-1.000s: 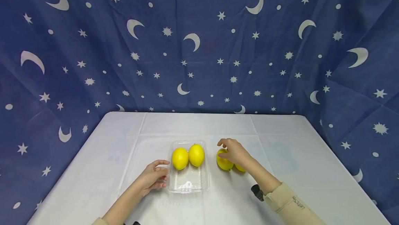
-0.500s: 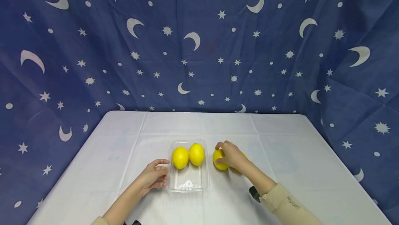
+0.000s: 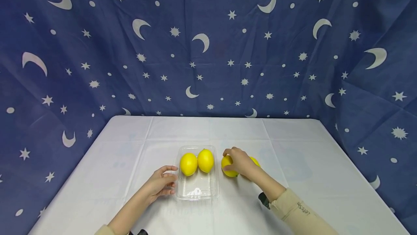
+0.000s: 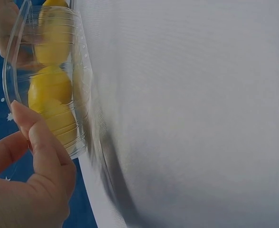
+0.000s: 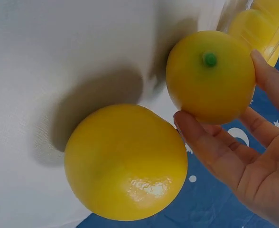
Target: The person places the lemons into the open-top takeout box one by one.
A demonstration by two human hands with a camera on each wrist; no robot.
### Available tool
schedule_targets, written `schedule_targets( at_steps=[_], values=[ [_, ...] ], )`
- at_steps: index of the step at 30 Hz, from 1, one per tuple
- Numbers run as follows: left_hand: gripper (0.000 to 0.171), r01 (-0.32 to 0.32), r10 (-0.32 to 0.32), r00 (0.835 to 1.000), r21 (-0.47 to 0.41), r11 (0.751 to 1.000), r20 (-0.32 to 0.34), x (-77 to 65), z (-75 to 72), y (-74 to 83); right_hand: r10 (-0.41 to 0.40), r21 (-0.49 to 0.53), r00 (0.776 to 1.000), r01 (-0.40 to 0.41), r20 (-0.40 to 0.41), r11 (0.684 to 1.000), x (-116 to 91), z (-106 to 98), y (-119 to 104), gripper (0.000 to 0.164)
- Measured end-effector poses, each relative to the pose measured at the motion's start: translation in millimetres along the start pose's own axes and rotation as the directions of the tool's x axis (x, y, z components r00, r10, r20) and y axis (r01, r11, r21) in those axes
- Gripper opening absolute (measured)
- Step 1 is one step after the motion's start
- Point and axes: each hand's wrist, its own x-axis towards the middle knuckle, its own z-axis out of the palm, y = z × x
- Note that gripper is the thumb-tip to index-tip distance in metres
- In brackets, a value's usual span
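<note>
My right hand [image 3: 241, 163] grips a yellow lemon [image 5: 210, 80] with a green stem nub, thumb on one side and fingers on the other. Just behind it lies a second loose lemon [image 5: 125, 164], partly hidden by the wrist in the head view. Two more lemons [image 3: 188, 164] [image 3: 205, 161] sit side by side in the far half of a clear plastic container [image 3: 197, 191]. My left hand [image 3: 160, 183] is at the container's left side, fingers loosely bent and spread, fingertips right at the rim in the left wrist view.
A white cloth covers the table [image 3: 143, 133]. Behind and beside it hangs a dark blue curtain [image 3: 221, 68] with moons and stars. The container's right wall stands a short gap from the gripped lemon.
My right hand has closed around the nearer lemon and shifted it slightly left, away from the other loose one. The left hand and the container have stayed in place.
</note>
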Motion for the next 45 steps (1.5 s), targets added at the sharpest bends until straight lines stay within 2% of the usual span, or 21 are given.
schedule_targets(
  at_steps=[10, 28, 33, 38, 41, 45],
  values=[
    [0.044, 0.006, -0.006, 1.000, -0.008, 1.000, -0.004, -0.8, -0.6, -1.2, -0.025, 0.030, 1.000, 0.024, 0.015, 0.999, 1.8, 0.8, 1.5, 0.038],
    [0.042, -0.005, 0.005, 1.000, -0.014, 1.000, -0.001, -0.6, 0.2, 1.8, -0.027, 0.058, 0.998, 0.030, -0.061, 0.998, -3.8, -1.4, 1.7, 0.039],
    [0.042, 0.007, -0.007, 1.000, -0.012, 1.000, -0.015, -1.0, 1.1, 1.0, -0.009, 0.106, 0.993, 0.022, -0.121, 0.994, -6.1, -2.5, 2.1, 0.040],
    [0.044, -0.003, 0.003, 1.000, -0.020, 1.000, 0.002, -1.7, 0.6, 0.1, 0.035, 0.235, 0.978, 0.014, -0.204, 0.972, -7.2, -0.9, 3.6, 0.040],
    [0.045, -0.009, 0.009, 1.000, -0.023, 1.000, 0.008, -2.0, 0.3, -0.1, 0.046, 0.293, 0.973, 0.022, -0.224, 0.956, -7.5, 0.4, 4.0, 0.041],
    [0.043, -0.010, 0.010, 1.000, -0.022, 1.000, -0.004, -2.7, 0.2, -0.8, 0.058, 0.321, 0.968, 0.024, -0.245, 0.947, -7.2, 2.6, 4.4, 0.042]
  ],
)
